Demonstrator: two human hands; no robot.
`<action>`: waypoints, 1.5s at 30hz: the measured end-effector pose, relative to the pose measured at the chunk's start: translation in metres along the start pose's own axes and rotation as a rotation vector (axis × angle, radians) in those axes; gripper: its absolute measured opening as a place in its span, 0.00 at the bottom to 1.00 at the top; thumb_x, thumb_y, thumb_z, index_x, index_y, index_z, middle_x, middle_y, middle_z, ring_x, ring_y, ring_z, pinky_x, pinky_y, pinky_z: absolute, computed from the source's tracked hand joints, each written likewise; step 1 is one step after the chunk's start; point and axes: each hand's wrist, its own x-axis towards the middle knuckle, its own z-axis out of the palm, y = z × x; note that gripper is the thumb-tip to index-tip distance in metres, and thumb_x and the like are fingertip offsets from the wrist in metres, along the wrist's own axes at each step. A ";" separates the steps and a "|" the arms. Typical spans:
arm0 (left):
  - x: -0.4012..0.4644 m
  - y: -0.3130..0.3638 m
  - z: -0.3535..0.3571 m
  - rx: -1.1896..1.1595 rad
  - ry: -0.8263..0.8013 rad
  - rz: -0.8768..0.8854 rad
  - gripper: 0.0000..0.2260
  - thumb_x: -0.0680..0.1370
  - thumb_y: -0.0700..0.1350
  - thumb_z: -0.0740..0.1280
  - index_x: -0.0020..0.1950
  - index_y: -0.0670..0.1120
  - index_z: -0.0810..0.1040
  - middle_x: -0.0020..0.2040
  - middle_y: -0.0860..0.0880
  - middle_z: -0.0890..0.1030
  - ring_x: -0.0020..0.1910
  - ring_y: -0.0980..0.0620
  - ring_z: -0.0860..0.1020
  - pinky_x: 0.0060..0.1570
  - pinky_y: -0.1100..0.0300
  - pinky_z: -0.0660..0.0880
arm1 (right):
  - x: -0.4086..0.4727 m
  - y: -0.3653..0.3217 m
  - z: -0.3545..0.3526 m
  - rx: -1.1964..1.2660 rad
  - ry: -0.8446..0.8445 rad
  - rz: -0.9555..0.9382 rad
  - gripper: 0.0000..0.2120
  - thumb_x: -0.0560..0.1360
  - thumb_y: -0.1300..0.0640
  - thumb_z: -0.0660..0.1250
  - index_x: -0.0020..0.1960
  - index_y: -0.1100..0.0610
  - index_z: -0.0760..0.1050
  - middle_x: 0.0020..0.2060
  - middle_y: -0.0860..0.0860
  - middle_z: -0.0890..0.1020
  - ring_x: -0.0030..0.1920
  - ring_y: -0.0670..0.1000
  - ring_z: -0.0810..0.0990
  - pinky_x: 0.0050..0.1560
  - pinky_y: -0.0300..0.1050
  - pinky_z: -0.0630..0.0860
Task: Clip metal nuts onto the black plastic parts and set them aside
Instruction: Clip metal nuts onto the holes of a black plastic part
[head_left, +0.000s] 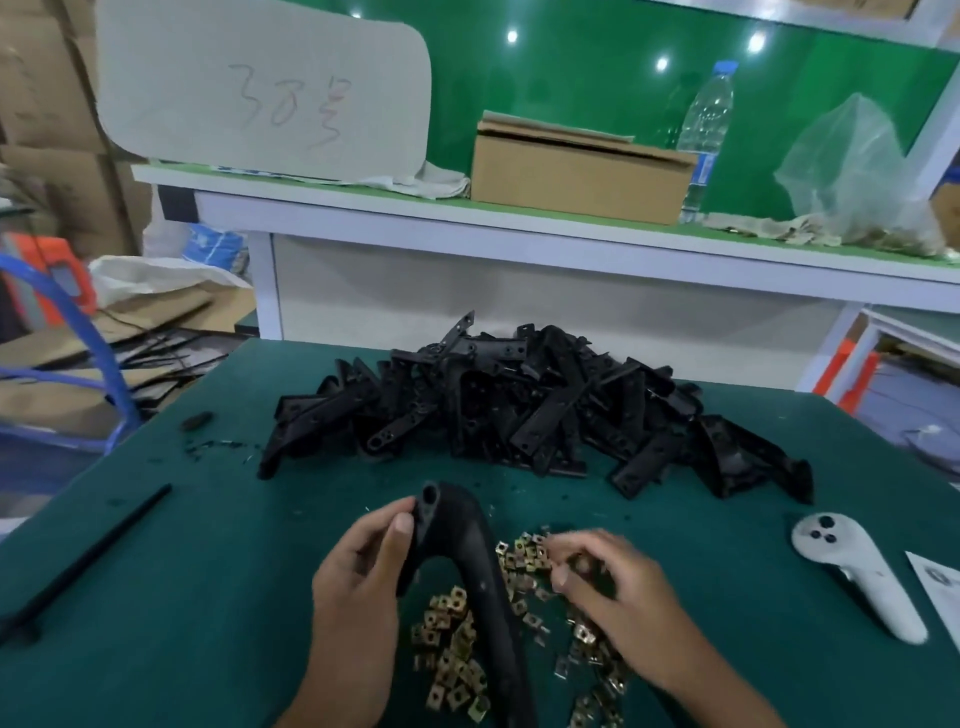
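Note:
My left hand (363, 582) grips a curved black plastic part (467, 551) near its upper end, thumb on the flat tab with a hole. The part arches over and runs down toward me between my hands. My right hand (608, 577) hovers over the scattered brass-coloured metal nuts (524, 558), fingers curled and pinching at one; whether a nut is lifted is unclear. More metal nuts (452, 660) lie under the part. A big pile of black plastic parts (519, 410) sits further back on the green mat (208, 571).
A white handheld controller (862, 577) lies at the right, with a paper corner (935, 577) beside it. A thin black rod (88, 561) lies at the left. Behind the mat stands a white shelf with a cardboard box (576, 174), a water bottle (706, 135) and a plastic bag (852, 171).

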 end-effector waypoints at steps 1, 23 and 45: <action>0.001 0.003 -0.001 -0.111 -0.059 -0.119 0.09 0.72 0.52 0.69 0.48 0.53 0.88 0.48 0.53 0.87 0.44 0.55 0.85 0.43 0.60 0.79 | 0.000 0.004 0.000 -0.136 -0.057 -0.020 0.17 0.75 0.31 0.64 0.63 0.32 0.74 0.58 0.28 0.74 0.63 0.32 0.68 0.64 0.41 0.66; -0.019 -0.003 0.008 0.203 -0.540 -0.056 0.16 0.64 0.43 0.82 0.50 0.53 0.88 0.50 0.49 0.88 0.51 0.51 0.86 0.47 0.66 0.79 | 0.000 -0.012 0.007 0.377 0.169 -0.020 0.07 0.76 0.52 0.72 0.51 0.41 0.82 0.44 0.46 0.85 0.44 0.47 0.85 0.47 0.36 0.79; -0.021 -0.014 0.006 0.427 -0.646 0.068 0.11 0.76 0.47 0.74 0.53 0.62 0.79 0.46 0.56 0.85 0.42 0.60 0.82 0.41 0.69 0.75 | -0.001 -0.019 0.007 0.736 0.046 0.112 0.06 0.75 0.51 0.70 0.51 0.47 0.84 0.45 0.48 0.86 0.51 0.46 0.84 0.47 0.44 0.73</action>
